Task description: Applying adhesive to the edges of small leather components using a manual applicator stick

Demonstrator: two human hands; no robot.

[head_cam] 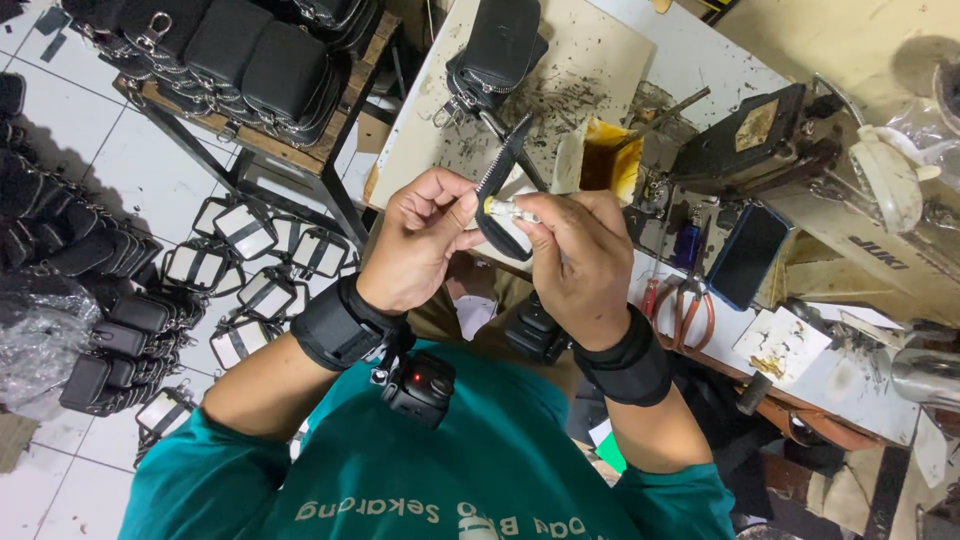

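Nearest the camera, a person in a teal shirt wears black wrist straps on both forearms, with a small black camera (420,387) mounted by the left strap. The left hand (418,240) and right hand (578,265) are raised together above the lap, close to touching. Both hands are closed on a black zipper strip (497,192): the left hand's thumb and forefinger pinch its edge, while the right hand's fingers grip a small pale metal piece (503,208) set against the strip. The strip stands nearly upright between the hands, its lower end curling under the right fingers.

Beyond the hands, a pale, dirt-flecked surface (600,50) carries a stack of black zipped pouches (497,55). To the right lie red-handled pliers (684,308) and a dark phone (748,256), beside a sewing machine (850,190).

On the tiled floor to the left sit more black pouches (120,330). A low wooden rack (250,140) farther back holds another row.
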